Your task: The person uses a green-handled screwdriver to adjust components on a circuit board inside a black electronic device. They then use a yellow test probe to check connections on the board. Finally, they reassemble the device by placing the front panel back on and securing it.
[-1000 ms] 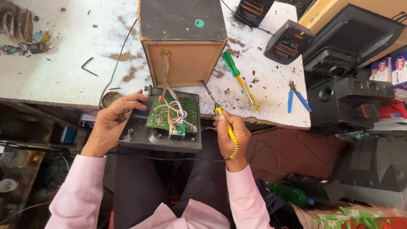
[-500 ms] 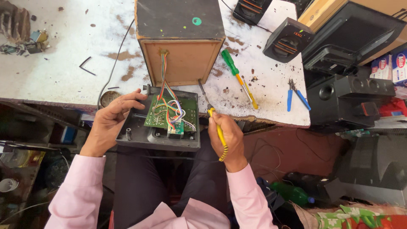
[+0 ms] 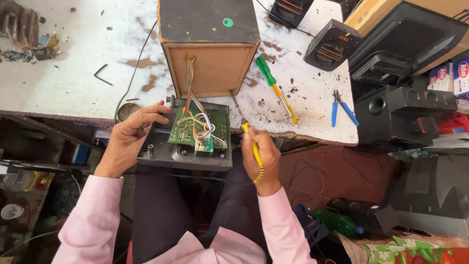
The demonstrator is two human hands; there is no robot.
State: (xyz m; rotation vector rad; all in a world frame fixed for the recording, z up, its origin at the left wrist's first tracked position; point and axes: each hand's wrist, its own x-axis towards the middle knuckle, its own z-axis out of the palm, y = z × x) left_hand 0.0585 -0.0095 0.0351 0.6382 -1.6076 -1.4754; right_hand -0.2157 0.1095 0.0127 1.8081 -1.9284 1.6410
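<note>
Left hand (image 3: 128, 142) grips the left edge of the dark grey plastic back panel (image 3: 188, 149), fingers spread on its top surface. The panel rests on the person's lap at the table edge and carries a green circuit board (image 3: 198, 128). A multicoloured ribbon of wires (image 3: 191, 93) runs from the board up into the open back of the brown wooden speaker box (image 3: 210, 49) standing on the stained white worktable (image 3: 63, 73).

Right hand (image 3: 260, 159) is closed around a yellow-handled soldering iron (image 3: 253, 146), tip up, just right of the panel, not touching the board.

On the table: green-handled screwdriver (image 3: 274, 88), blue-handled pliers (image 3: 341, 106), small round tin (image 3: 128, 110) at the near edge, contents unclear.
</note>
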